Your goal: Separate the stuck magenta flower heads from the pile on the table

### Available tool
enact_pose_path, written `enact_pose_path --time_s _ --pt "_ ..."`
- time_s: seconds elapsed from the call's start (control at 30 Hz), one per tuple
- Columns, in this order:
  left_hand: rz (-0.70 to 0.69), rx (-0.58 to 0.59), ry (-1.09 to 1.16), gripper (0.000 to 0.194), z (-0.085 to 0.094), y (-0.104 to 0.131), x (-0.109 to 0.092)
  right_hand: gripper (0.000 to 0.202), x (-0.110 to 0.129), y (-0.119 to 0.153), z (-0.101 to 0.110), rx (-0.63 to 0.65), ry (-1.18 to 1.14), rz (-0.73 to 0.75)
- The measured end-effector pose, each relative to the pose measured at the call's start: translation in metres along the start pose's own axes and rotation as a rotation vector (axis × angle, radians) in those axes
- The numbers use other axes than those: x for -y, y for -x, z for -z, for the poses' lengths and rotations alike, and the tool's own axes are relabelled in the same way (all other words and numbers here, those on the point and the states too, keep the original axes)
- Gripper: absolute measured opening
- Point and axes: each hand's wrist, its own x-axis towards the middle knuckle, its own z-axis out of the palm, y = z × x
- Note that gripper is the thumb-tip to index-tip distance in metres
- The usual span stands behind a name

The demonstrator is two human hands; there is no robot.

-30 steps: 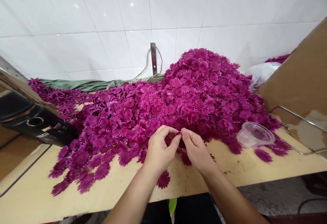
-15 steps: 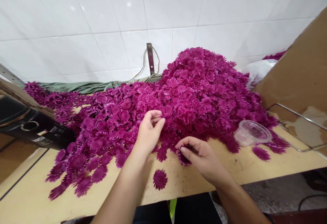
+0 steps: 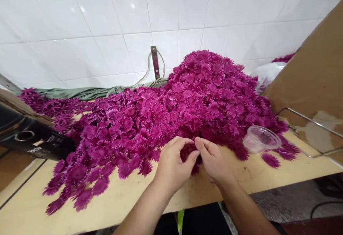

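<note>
My left hand (image 3: 174, 161) and my right hand (image 3: 215, 161) meet fingertip to fingertip above the front edge of a large heap of magenta artificial flower heads (image 3: 198, 95). Both hands are closed in a pinch, thumb against index finger. Magenta petals show between and just below the fingers, where a flower head (image 3: 196, 169) is partly hidden by them. How many layers are held is hard to make out. To the left of my left hand, loose flower heads (image 3: 146, 167) lie flat at the edge of the heap.
A clear plastic cup (image 3: 262, 140) lies tipped at the right, beside a cardboard sheet (image 3: 311, 70) and a metal wire frame (image 3: 313, 120). A black cylinder (image 3: 40, 138) leans in at the left. White tiled wall (image 3: 93, 9) closes off the back; the wooden table (image 3: 257, 174) ends in front.
My left hand has come away from the heap, moving right and down to meet my right hand. The single flower head in front is now out of sight. The view has shifted slightly.
</note>
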Motion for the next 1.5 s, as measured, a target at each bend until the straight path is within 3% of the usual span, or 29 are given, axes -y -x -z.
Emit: enact_pose_path --time_s 0.27,0.33,0.43,0.53,0.67,0.73,0.97,1.13,1.23,1.33,1.5 --pt "0.198 -0.255 0.307 0.009 0.009 -0.020 0.014 0.034 -0.001 0.023 -0.006 0.292 -0.265 -0.163" --pt "0.164 -0.297 0.224 0.007 0.013 -0.022 0.018 0.030 -0.003 0.022 -0.006 0.237 -0.210 -0.155" --pt "0.037 -0.331 -0.014 0.025 0.018 -0.021 0.019 0.028 -0.006 0.016 -0.003 0.084 -0.035 -0.086" --pt "-0.021 -0.203 -0.082 0.024 0.015 -0.011 0.013 0.024 -0.008 0.008 0.001 -0.040 0.135 0.000" --pt "0.082 0.078 0.041 0.017 -0.001 0.005 0.005 0.023 -0.009 0.001 0.003 -0.069 0.196 0.026" --pt "0.128 0.079 0.113 0.013 -0.008 0.008 0.005 0.024 -0.009 0.002 0.003 -0.056 0.172 0.017" --pt "0.213 -0.074 0.222 0.005 -0.014 0.000 0.013 0.024 -0.012 0.013 0.005 0.073 -0.046 -0.002" --pt "0.035 -0.041 0.045 0.012 -0.008 0.010 0.010 0.016 -0.013 0.014 0.009 -0.080 0.113 0.038" --pt "-0.123 0.010 -0.189 0.023 0.005 0.024 0.012 0.022 -0.013 0.006 0.022 -0.170 0.172 0.018" --pt "-0.179 0.038 -0.336 0.027 0.012 0.037 0.022 0.027 -0.010 -0.005 0.042 -0.264 0.226 -0.020" --pt "-0.233 0.114 -0.390 0.027 -0.001 0.038 0.031 0.024 0.005 -0.017 0.063 -0.336 0.312 0.079"
